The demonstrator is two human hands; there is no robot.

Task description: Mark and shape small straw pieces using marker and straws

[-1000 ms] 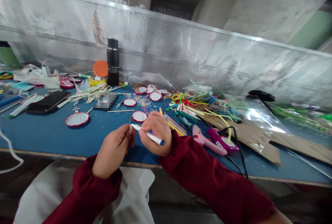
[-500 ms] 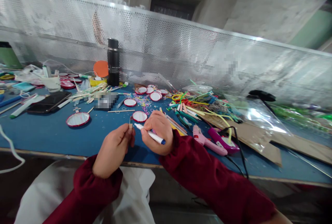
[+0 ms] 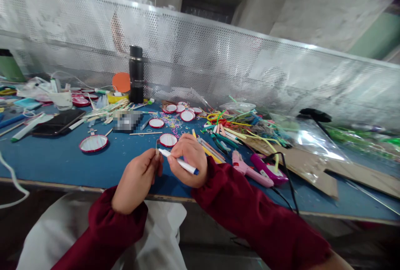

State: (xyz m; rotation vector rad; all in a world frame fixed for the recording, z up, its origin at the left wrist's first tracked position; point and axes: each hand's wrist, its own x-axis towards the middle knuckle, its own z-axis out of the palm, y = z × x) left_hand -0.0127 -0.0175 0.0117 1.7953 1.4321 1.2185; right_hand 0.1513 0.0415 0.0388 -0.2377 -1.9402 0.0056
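My left hand [image 3: 137, 178] is closed, pinching a small flat stick piece [image 3: 157, 145] upright between thumb and finger. Its top end looks dark; the lower end is hidden by my fingers. In my right hand [image 3: 190, 159] is a white marker [image 3: 184, 166] with a blue end, its tip touching or nearly touching the stick piece. Just beyond my hands lies a round white lid with a red rim [image 3: 168, 140]. A larger red-rimmed lid [image 3: 93, 143] rests to the left of them.
A black bottle [image 3: 136, 74] stands at the back, near a phone [image 3: 58, 122] and loose sticks. To the right lie a pink glue gun [image 3: 251, 171], pliers [image 3: 219, 143], tangled coloured cords [image 3: 265, 126] and cardboard [image 3: 303, 163]. A perforated metal panel [image 3: 200, 49] runs behind the table.
The marker's tip has shifted slightly left, closer to the stick piece. My left hand stays in nearly the same place, still pinching the piece.
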